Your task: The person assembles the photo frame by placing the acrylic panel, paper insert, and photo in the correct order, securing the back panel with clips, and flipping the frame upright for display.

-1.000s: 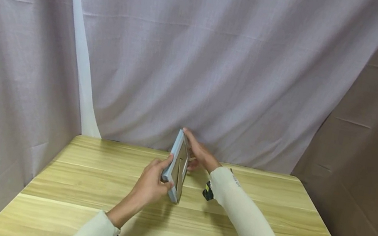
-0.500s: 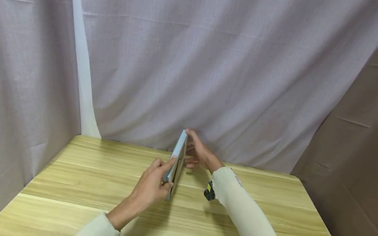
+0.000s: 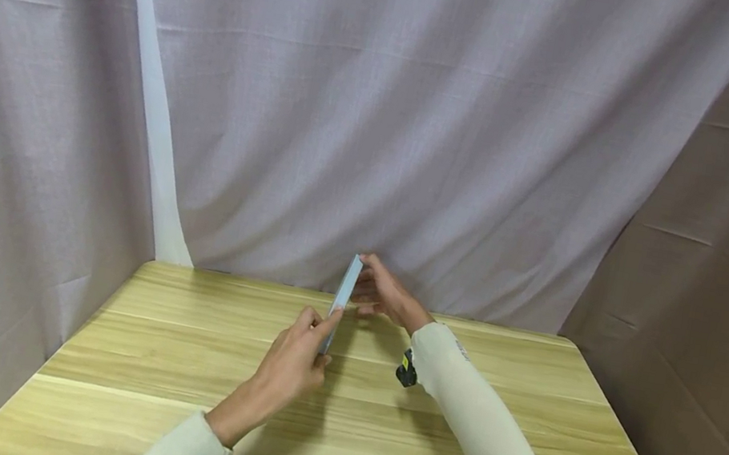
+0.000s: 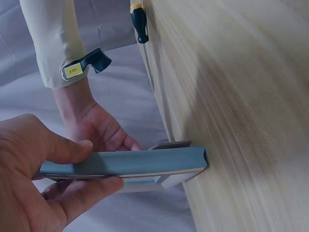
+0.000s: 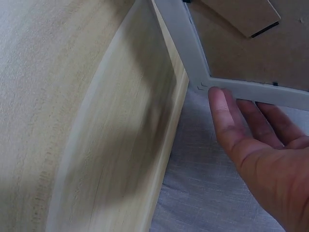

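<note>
A light blue picture frame (image 3: 347,281) with a brown cardboard back (image 5: 260,53) stands on edge above the wooden table (image 3: 166,355), seen edge-on in the head view. My left hand (image 3: 318,340) pinches its near end between thumb and fingers, as the left wrist view shows on the frame (image 4: 154,163). My right hand (image 3: 376,293) is at the far end, fingers fairly straight, with the thumb (image 5: 219,104) touching the frame's rim by a corner. The frame's lower corner sits close to the tabletop (image 4: 241,96).
Grey curtains (image 3: 387,101) hang close behind the table's far edge and along the left side. A brown curtain (image 3: 721,323) closes the right side. Bare wood (image 3: 527,386) lies to both sides of the hands.
The frame has turned until it is edge-on to the head camera, so its brown back no longer shows there. Both hands moved slightly away with it.
</note>
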